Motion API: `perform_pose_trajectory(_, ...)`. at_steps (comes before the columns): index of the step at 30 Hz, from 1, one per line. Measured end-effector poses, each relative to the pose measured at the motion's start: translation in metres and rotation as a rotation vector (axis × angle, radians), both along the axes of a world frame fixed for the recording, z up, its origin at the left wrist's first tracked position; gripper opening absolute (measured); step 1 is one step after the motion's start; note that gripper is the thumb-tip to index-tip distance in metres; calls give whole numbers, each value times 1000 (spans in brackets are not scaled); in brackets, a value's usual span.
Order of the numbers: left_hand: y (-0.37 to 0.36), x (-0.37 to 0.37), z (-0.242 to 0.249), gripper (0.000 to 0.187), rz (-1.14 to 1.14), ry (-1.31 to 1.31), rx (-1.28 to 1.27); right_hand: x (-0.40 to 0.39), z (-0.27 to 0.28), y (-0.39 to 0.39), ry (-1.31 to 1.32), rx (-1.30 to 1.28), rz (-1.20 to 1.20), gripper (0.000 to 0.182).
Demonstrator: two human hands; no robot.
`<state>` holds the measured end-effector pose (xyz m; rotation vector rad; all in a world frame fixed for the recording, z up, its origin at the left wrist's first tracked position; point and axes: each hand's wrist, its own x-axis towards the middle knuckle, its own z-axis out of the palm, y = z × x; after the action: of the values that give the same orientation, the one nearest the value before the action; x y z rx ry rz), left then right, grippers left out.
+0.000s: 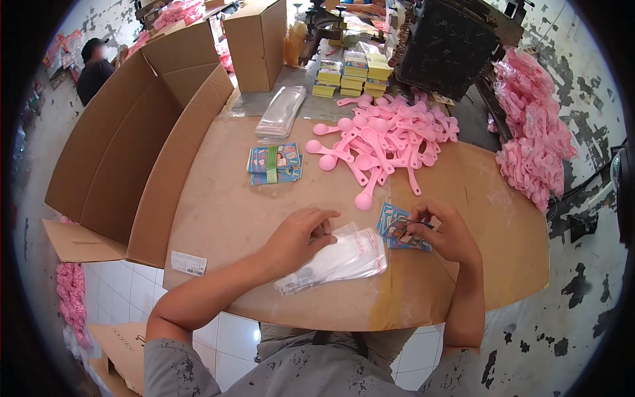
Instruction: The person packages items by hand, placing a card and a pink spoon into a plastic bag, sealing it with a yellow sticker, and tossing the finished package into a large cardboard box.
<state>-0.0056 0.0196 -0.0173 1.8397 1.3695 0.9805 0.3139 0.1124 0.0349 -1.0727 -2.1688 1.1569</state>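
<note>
Clear plastic bags (pixel 344 259) with a red-printed edge lie in a loose stack near the table's front. My left hand (pixel 301 241) is over the upper left of this stack, fingers bent; whether it pinches a bag is hidden. On the right, my right hand (pixel 446 231) pinches a small printed card between thumb and fingers. That card is just above a few blue cards (pixel 390 218) on the cardboard. Beyond the hands is a heap of pink scoops (pixel 377 135). A banded bundle of blue cards (pixel 274 164) lies at the left of the heap.
A large open carton (pixel 129 139) stands at the left. More plastic bags (pixel 281 112) and yellow-edged card stacks (pixel 354 69) are at the back. Bagged pink scoops (pixel 536 126) hang at the right beside a black box (pixel 446 49). A person (pixel 96 69) is at the far left.
</note>
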Motion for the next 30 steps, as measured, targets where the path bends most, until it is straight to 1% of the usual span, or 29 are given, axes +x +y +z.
perform_pose_trajectory(2, 0, 2, -2, 20, 29, 165, 198, -14, 3, -14, 210, -165, -58, 18)
perform_pose_trajectory(5, 1, -2, -3, 19, -29, 270, 297, -30, -12, -27, 375, -268, -43, 18)
perform_pose_trajectory(8, 1, -2, -6, 18, -58, 163, 142, -44, -26, -22, 243, 76, 283, 23)
perform_pose_trajectory(11, -1, -1, -6, 16, -39, 127, 34, -57, -23, -33, 137, 144, 332, 25)
perform_pose_trajectory(14, -2, 1, -11, 14, 1, 119, 196, -56, -27, -36, -6, 189, 355, 28)
perform_pose_trajectory(17, -4, -1, -11, 11, 4, 177, 252, -51, -26, -33, -59, 141, 412, 26)
perform_pose_trajectory(20, -4, 2, 1, 9, 74, 64, 144, -49, -25, -33, -59, 152, 408, 29)
perform_pose_trajectory(23, 3, -7, -9, 18, 31, -245, -86, -49, -25, -33, -60, 184, 411, 29)
perform_pose_trajectory(26, 3, -9, -2, 34, -60, -672, -288, -48, -19, -33, -46, 84, 357, 29)
perform_pose_trajectory(29, 3, -10, 8, 49, -123, -709, -350, -48, -16, -27, 70, 170, 186, 29)
perform_pose_trajectory(30, 2, -8, 8, 51, -108, -695, -343, -47, -18, -26, 139, 154, 126, 29)
